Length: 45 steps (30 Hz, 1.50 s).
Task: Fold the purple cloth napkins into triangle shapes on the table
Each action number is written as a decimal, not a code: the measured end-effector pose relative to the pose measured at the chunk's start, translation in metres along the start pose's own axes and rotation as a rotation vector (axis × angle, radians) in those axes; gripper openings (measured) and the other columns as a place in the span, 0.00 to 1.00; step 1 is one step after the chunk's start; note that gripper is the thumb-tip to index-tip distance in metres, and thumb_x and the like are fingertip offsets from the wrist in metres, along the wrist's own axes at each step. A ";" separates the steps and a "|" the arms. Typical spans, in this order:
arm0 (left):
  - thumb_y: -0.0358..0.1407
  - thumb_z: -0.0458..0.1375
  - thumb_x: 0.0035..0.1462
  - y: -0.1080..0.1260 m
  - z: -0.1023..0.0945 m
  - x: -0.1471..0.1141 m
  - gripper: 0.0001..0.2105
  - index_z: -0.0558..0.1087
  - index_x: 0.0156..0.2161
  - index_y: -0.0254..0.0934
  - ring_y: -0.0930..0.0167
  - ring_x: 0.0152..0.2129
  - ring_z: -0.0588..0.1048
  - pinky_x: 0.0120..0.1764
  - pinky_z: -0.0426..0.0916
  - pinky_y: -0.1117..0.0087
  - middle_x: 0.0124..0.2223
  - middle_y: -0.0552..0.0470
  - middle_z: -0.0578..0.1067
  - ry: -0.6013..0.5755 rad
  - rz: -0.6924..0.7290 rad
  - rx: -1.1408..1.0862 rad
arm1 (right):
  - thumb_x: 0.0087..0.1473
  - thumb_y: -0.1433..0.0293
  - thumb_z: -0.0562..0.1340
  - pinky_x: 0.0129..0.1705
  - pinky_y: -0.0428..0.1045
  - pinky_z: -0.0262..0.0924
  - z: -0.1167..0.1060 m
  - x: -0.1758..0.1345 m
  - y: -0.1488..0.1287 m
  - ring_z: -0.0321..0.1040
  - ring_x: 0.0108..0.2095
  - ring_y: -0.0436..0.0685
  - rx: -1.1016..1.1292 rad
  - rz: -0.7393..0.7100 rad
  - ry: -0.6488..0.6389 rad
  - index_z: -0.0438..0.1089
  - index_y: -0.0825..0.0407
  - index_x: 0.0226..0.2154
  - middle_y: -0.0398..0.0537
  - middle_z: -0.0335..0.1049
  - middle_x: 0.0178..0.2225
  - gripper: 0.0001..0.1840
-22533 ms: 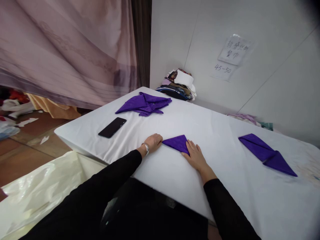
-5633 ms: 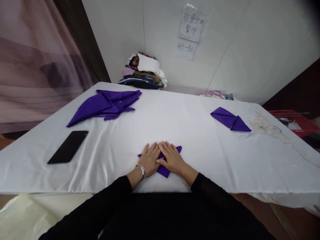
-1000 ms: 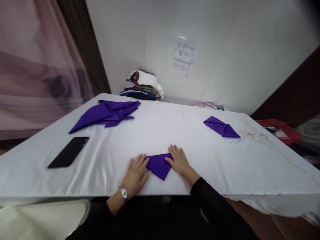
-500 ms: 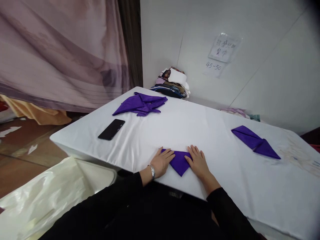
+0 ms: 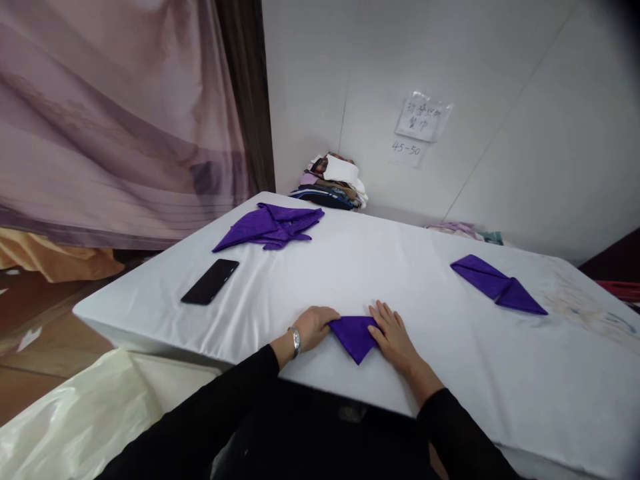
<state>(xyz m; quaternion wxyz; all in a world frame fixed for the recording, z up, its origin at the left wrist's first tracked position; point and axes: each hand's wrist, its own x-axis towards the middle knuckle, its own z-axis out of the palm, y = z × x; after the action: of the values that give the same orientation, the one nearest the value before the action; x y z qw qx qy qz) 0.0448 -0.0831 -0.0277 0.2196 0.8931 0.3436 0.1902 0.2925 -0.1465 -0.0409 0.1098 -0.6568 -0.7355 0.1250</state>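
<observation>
A purple cloth napkin (image 5: 354, 337), folded into a triangle with one point toward me, lies near the table's front edge. At its left corner, my left hand (image 5: 315, 325) has its fingers closed together on the cloth; the thumb is mostly hidden. My right hand (image 5: 396, 337) rests flat over the right corner, fingers stretched out and thumb lying on the fabric. Farther right lies another purple napkin (image 5: 500, 285), folded into a long pointed shape. Several loose purple napkins (image 5: 270, 225) are heaped at the back left.
A black phone (image 5: 210, 281) lies on the left of the white-covered table (image 5: 390, 267). Behind the table is a pile of folded cloths (image 5: 333, 181) against the wall. Pale plastic sheeting (image 5: 85, 407) covers something at the lower left. Paper signs (image 5: 419, 119) hang on the wall.
My left hand has gone from lying flat on the napkin to gripping its left corner. The right hand stays flat on the other side. The camera view has shifted slightly.
</observation>
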 end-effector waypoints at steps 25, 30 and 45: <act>0.40 0.59 0.48 -0.019 -0.008 0.068 0.22 0.67 0.50 0.41 0.64 0.41 0.73 0.43 0.66 0.65 0.43 0.49 0.75 -0.004 -0.493 -0.078 | 0.54 0.61 0.55 0.29 0.46 0.52 -0.023 0.019 0.004 0.65 0.28 0.53 0.269 0.256 0.149 0.69 0.50 0.37 0.43 0.70 0.26 0.13; 0.41 0.55 0.53 -0.027 -0.004 0.060 0.20 0.67 0.51 0.38 0.66 0.40 0.72 0.44 0.66 0.65 0.42 0.49 0.75 0.086 -0.382 0.092 | 0.58 0.62 0.52 0.34 0.47 0.53 -0.012 0.006 -0.005 0.66 0.36 0.55 0.033 0.214 0.229 0.67 0.49 0.41 0.47 0.71 0.36 0.14; 0.43 0.43 0.62 -0.009 0.017 0.060 0.23 0.56 0.60 0.39 0.63 0.60 0.53 0.59 0.46 0.53 0.63 0.46 0.56 -0.086 -0.091 0.313 | 0.53 0.69 0.55 0.36 0.47 0.56 -0.011 -0.022 0.017 0.64 0.33 0.52 0.355 0.063 0.331 0.70 0.48 0.33 0.43 0.68 0.31 0.08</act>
<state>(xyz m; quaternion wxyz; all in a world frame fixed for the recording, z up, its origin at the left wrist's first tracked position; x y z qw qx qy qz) 0.0896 -0.0398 -0.0359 0.1008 0.9071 0.3995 0.0861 0.3149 -0.1662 -0.0361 0.3387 -0.6612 -0.6532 0.1465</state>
